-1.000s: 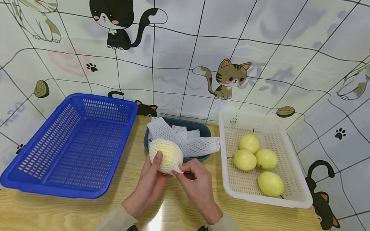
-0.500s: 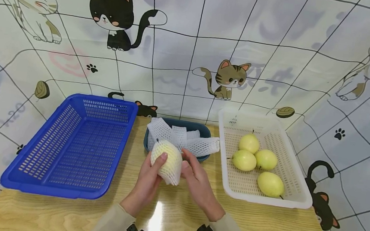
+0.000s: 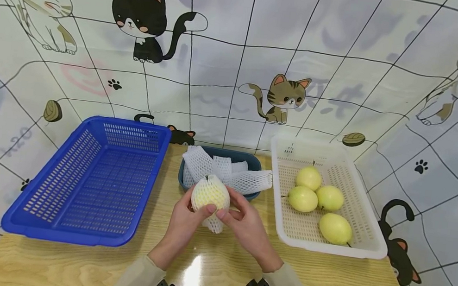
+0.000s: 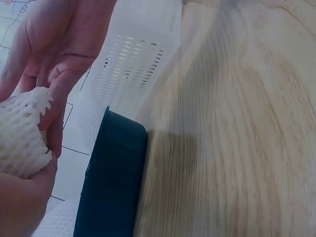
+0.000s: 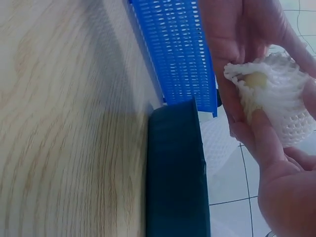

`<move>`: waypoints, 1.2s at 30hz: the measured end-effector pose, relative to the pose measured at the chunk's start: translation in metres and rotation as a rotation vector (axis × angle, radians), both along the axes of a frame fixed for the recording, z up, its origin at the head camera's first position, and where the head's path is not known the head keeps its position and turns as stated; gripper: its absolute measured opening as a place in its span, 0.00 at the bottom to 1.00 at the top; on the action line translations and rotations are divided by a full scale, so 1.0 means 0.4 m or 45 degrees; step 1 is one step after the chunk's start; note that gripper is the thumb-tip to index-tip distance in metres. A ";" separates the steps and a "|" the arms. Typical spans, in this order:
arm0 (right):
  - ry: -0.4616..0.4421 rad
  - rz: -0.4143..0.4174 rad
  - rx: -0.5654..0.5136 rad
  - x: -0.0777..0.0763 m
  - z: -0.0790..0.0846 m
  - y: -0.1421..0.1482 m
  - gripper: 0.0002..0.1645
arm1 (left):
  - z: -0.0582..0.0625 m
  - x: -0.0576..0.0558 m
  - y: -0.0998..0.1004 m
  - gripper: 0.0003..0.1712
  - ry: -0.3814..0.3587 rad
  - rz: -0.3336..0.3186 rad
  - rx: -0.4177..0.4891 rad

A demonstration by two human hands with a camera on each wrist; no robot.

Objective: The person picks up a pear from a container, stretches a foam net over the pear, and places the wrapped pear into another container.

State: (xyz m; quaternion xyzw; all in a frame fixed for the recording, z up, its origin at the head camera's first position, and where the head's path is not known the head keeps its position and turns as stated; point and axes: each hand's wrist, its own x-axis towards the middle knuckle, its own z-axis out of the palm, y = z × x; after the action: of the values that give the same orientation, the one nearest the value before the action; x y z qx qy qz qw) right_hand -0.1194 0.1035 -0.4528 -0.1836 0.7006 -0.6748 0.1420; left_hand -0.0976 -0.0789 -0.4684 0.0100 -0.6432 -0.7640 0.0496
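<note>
In the head view, a pale yellow pear sits inside a white foam net sleeve, stem up, in front of the teal bin. My left hand holds its left side, thumb across the front. From the right, my right hand grips it, the two thumbs close together low on the fruit. A loose tail of the foam net hangs beneath the thumbs. The right wrist view shows the net's open end, with bare pear skin inside it and a right-hand finger at the opening.
Several white foam nets lie in the teal bin, one over its right rim. A blue basket stands left. Several pears lie in the white basket at right. A cat-print sheet hangs behind the wooden table.
The right hand first pinched the net's end, then let go and now grips the pear's right side. The pear has turned stem up and shifted slightly right.
</note>
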 end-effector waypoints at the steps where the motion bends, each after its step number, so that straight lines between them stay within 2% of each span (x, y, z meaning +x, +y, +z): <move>1: -0.006 -0.006 0.002 0.000 -0.001 0.000 0.40 | 0.001 0.000 -0.001 0.55 -0.011 -0.001 -0.013; 4: -0.027 0.010 0.001 0.000 0.000 0.003 0.42 | 0.006 0.002 -0.003 0.57 -0.045 -0.012 -0.087; 8: -0.032 0.119 -0.032 -0.005 0.001 0.011 0.44 | 0.012 0.007 -0.006 0.57 -0.090 -0.023 -0.196; 12: -0.040 0.226 -0.054 -0.010 0.005 0.025 0.47 | 0.018 0.010 -0.006 0.58 -0.095 -0.049 -0.208; 15: -0.050 0.260 -0.052 -0.011 0.010 0.034 0.46 | 0.021 0.013 -0.005 0.57 -0.085 -0.065 -0.217; 18: -0.083 0.250 -0.052 -0.012 0.013 0.038 0.42 | 0.021 0.016 -0.002 0.57 -0.076 -0.069 -0.246; 21: -0.117 0.193 -0.030 -0.014 0.016 0.036 0.39 | 0.021 0.018 0.001 0.57 -0.067 -0.074 -0.268; 30: -0.075 0.081 0.046 -0.022 0.009 0.025 0.42 | 0.018 0.021 0.006 0.56 -0.079 -0.042 -0.300; 32: -0.072 0.054 0.051 -0.022 0.010 0.024 0.43 | 0.016 0.020 0.006 0.56 -0.094 -0.058 -0.284; 36: -0.115 0.000 0.037 -0.022 0.012 0.022 0.41 | 0.022 0.019 0.001 0.55 -0.092 -0.142 -0.268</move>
State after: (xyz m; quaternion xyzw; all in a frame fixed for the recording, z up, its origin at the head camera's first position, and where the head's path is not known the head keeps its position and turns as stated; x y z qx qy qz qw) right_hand -0.1280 0.1122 -0.4482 -0.1509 0.7032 -0.6721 0.1761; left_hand -0.0899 -0.0786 -0.4597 -0.0035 -0.7207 -0.6931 -0.0154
